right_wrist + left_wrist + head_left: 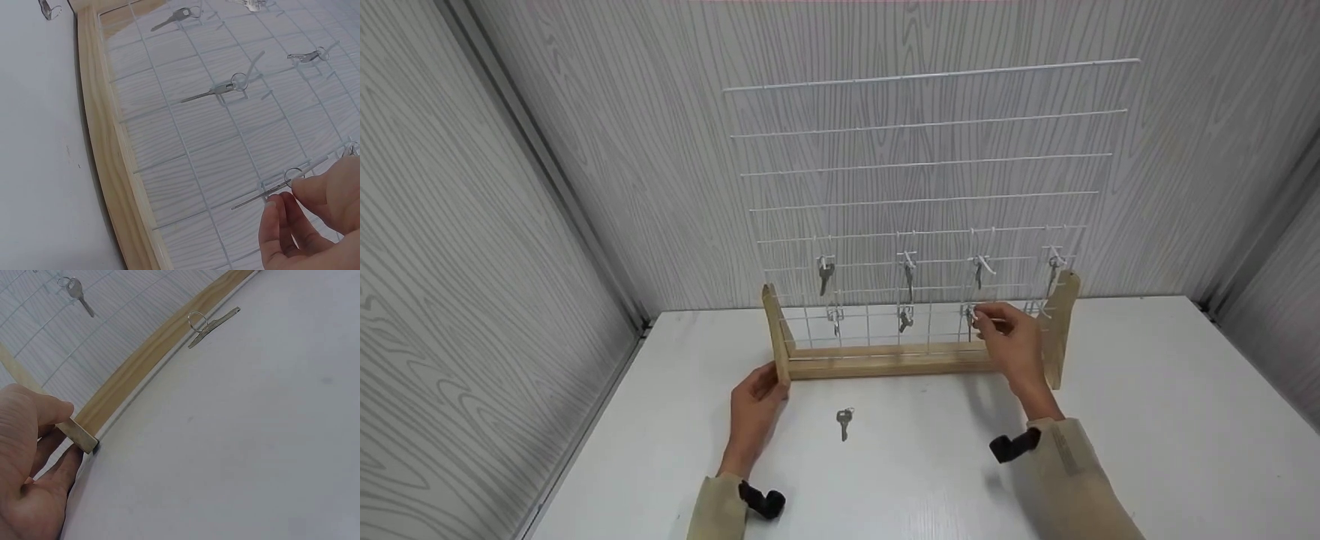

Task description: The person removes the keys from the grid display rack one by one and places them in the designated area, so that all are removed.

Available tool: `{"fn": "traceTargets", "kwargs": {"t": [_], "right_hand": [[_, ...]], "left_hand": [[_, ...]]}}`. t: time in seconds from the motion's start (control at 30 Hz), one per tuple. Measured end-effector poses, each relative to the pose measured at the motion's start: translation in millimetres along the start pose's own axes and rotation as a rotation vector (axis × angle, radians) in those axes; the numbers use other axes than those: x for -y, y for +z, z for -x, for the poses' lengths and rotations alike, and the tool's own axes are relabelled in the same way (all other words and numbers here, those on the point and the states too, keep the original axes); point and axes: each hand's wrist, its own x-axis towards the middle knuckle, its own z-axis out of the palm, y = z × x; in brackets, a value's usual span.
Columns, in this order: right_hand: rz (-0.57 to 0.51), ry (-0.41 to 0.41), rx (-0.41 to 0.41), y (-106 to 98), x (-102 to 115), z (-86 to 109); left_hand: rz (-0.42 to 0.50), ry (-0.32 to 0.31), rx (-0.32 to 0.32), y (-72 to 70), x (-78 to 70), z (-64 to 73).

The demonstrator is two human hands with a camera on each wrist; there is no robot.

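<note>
A white wire grid rack [930, 160] stands in a wooden base [885, 367]. At its front left corner, my left hand [754, 416] grips the end of the wooden side foot [79, 434] between thumb and fingers. My right hand [1016, 349] is at a hook in the lower row, toward the right side. Its thumb and fingers pinch a key [253, 199] by its ring end; the ring lies around or against the hook, which I cannot tell. A loose key [844, 424] with a ring lies on the table in front of the base.
Several other keys hang from hooks on the grid, among them an upper-left key [826, 276] and a lower-middle key [906, 320]. Beneath everything is a white table [915, 480]. Wood-patterned panels [585, 112] enclose the back and sides.
</note>
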Motion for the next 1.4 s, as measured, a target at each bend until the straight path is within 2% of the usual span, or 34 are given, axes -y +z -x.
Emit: {"fn": "traceTargets", "kwargs": {"t": [0.47, 0.97, 1.4], "right_hand": [[0.008, 0.053, 0.035, 0, 1, 0.5], [-0.054, 0.057, 0.034, -6, 10, 7.5], [-0.026, 0.031, 0.035, -8, 11, 8.5]], "left_hand": [[0.024, -0.012, 0.004, -0.5, 0.7, 0.3], [0.000, 0.004, 0.005, 0.5, 1.0, 0.5], [0.006, 0.001, -0.003, 0.9, -0.5, 0.5]]}}
